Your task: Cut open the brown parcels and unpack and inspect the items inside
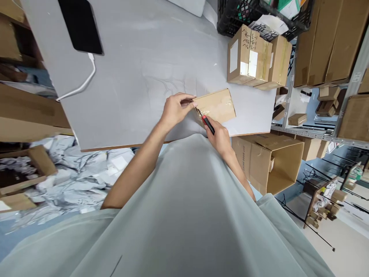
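A small cardboard box (217, 103) with clear tape on it lies near the table's front edge, slightly turned. My right hand (220, 138) is closed around a red and black utility knife (208, 124). The blade points at the box's left end, close to my left fingertips. With thumb and fingers, my left hand (177, 107) grips that left end of the box. Whether the blade is in the cardboard is too small to tell.
A black phone (82, 27) with a white cable (86, 82) rests on the grey table (121, 96). Taped cardboard boxes (261, 63) and a black crate (230, 19) stand at the back right. Below the right edge is an open carton (259, 154); grey plastic bags (83, 177) cover the left floor.
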Available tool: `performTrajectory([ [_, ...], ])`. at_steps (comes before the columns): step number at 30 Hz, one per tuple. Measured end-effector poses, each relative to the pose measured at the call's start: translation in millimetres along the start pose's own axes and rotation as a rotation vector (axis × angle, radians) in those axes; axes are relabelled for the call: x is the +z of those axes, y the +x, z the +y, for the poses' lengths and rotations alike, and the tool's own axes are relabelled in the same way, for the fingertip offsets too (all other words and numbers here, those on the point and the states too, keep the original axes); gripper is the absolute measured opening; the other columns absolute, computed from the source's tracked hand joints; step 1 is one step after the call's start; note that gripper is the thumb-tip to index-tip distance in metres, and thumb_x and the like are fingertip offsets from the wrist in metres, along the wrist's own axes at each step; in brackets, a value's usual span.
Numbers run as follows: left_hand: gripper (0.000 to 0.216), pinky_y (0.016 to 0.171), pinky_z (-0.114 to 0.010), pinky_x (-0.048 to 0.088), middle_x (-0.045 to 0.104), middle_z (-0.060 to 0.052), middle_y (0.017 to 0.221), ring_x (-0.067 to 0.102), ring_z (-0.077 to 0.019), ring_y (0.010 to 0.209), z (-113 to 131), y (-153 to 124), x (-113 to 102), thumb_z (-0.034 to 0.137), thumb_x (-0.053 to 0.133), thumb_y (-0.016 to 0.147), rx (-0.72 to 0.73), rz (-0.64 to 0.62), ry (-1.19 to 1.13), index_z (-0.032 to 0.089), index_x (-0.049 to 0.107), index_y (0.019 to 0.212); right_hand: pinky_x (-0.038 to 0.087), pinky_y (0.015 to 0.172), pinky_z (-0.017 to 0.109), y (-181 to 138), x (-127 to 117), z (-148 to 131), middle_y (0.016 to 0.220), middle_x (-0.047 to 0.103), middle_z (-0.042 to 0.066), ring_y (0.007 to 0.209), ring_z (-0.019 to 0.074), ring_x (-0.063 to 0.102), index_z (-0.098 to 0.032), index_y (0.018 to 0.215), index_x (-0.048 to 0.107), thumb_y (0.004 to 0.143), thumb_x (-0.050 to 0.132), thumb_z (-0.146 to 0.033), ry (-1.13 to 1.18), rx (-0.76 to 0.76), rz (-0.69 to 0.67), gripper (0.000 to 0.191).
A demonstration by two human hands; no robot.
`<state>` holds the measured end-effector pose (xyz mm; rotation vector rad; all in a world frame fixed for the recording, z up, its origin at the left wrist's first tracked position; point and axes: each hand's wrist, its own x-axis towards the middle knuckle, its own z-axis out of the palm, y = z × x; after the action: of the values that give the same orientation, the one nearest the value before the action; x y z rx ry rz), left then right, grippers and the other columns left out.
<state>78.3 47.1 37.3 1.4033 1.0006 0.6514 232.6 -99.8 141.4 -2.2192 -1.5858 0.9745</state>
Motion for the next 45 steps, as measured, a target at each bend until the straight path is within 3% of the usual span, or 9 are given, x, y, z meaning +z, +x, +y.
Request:
performTrajectory([
  [7,0.028,0.108,-0.046,0.066,0.082,-0.008,0.121,0.079,-0.0260,0.110,-3,3,0,0.035,0.079,0.091,0.016,0.001,-0.007,0.023,0.085,0.115,0.059,0.113,0.043,-1,-4,-9,0.141,0.079,0.012,0.130,0.0302,0.076,-0.025,0.161,0.061,0.115,0.048,-0.031,-0.082,0.037,-0.021,0.049],
  [16,0.023,0.106,-0.044,0.066,0.083,-0.006,0.120,0.079,-0.0256,0.111,-5,2,8,0.031,0.078,0.091,0.014,0.062,0.008,0.025,0.087,0.111,0.058,0.105,0.051,9,-15,-44,0.117,0.084,0.013,0.115,0.0394,0.079,-0.023,0.150,0.068,0.114,0.048,-0.029,-0.268,0.169,-0.101,0.042],
  [24,0.024,0.106,-0.045,0.066,0.083,-0.005,0.121,0.080,-0.0255,0.109,2,-5,17,0.027,0.075,0.091,-0.023,0.134,0.037,0.026,0.087,0.112,0.057,0.100,0.046,-13,-19,-37,0.098,0.083,0.010,0.102,0.0353,0.079,-0.027,0.139,0.072,0.116,0.051,-0.036,-0.273,0.159,-0.097,0.033],
  [33,0.024,0.104,-0.041,0.066,0.083,-0.003,0.117,0.079,-0.0245,0.109,3,-6,20,0.026,0.072,0.093,-0.014,0.165,0.066,0.026,0.085,0.114,0.059,0.094,0.043,-22,-5,-24,0.103,0.084,0.010,0.098,0.0339,0.079,-0.029,0.149,0.066,0.115,0.048,-0.034,-0.258,0.170,-0.083,0.039],
  [38,0.024,0.104,-0.041,0.066,0.082,-0.005,0.120,0.078,-0.0245,0.111,6,-12,24,0.026,0.072,0.094,-0.025,0.173,0.083,0.025,0.085,0.115,0.059,0.089,0.041,-49,-10,-17,0.103,0.085,0.009,0.091,0.0322,0.079,-0.031,0.151,0.067,0.113,0.051,-0.031,-0.277,0.263,-0.160,0.041],
  [45,0.028,0.104,-0.040,0.064,0.079,-0.006,0.123,0.076,-0.0242,0.113,6,-13,19,0.029,0.068,0.099,-0.032,0.161,0.127,0.025,0.081,0.123,0.060,0.086,0.041,-65,-36,-18,0.110,0.086,0.009,0.094,0.0338,0.080,-0.035,0.159,0.064,0.113,0.048,-0.035,-0.147,0.232,-0.085,0.049],
])
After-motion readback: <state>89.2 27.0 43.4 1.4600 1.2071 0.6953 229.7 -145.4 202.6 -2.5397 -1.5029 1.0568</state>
